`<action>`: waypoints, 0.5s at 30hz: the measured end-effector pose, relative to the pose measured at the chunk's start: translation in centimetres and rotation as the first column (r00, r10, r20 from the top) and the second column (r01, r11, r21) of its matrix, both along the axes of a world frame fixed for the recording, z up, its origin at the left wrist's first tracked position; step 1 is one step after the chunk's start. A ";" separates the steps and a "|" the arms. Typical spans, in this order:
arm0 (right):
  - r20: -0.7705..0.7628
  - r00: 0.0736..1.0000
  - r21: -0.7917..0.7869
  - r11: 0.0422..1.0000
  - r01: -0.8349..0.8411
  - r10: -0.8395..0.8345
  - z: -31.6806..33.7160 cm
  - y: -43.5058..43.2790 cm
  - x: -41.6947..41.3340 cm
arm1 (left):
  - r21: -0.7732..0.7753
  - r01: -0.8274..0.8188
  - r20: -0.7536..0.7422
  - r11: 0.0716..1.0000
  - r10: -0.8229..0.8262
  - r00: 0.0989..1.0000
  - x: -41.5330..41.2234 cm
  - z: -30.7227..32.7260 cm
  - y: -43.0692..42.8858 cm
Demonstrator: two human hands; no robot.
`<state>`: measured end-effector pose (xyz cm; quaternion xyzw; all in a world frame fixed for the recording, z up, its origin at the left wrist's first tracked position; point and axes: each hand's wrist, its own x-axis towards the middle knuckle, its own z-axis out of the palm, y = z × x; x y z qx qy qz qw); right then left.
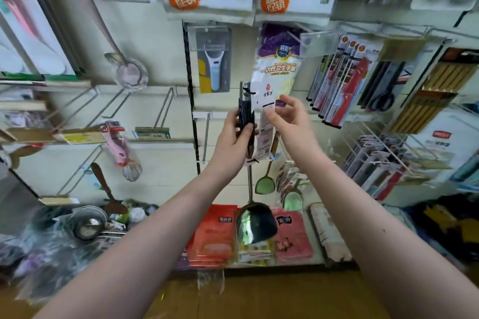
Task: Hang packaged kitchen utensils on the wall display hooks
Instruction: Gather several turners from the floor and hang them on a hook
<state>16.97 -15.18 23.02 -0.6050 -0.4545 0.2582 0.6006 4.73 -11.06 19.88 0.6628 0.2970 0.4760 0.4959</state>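
Note:
I hold a steel spatula upright in front of the wall display. Its dark handle [245, 109] sits in my left hand [230, 145], whose fingers and thumb curl round it. The shiny blade [255, 224] hangs low, above the shelf. A white paper tag [265, 127] is tied to the handle, and my right hand [287, 119] pinches its upper edge with thumb and fingertips. An empty wire hook [206, 134] juts from the wall just left of my left hand.
A peeler pack [213, 70] and a bag of disposable gloves [278, 67] hang above my hands. Packaged knives [342, 80] and chopsticks [435, 90] hang at the right, green spatulas [265, 184] below. Red packets [213, 235] lie on the shelf; several bare hooks [163, 109] stand at the left.

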 end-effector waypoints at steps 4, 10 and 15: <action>-0.020 1.000 0.033 0.999 0.012 -0.011 -0.2 -0.4 -0.5 | -0.038 0.042 0.018 0.998 -0.042 0.999 -0.2 -0.1 -0.5; -0.070 0.996 0.036 0.998 0.059 -0.056 -1.8 -0.5 -0.3 | -0.138 0.133 0.026 0.981 -0.130 0.991 0.4 -0.9 -0.8; -0.072 0.995 0.051 0.996 0.079 -0.075 -3.0 0.1 -0.3 | -0.254 0.075 0.098 0.964 -0.052 0.994 1.4 -1.2 -0.5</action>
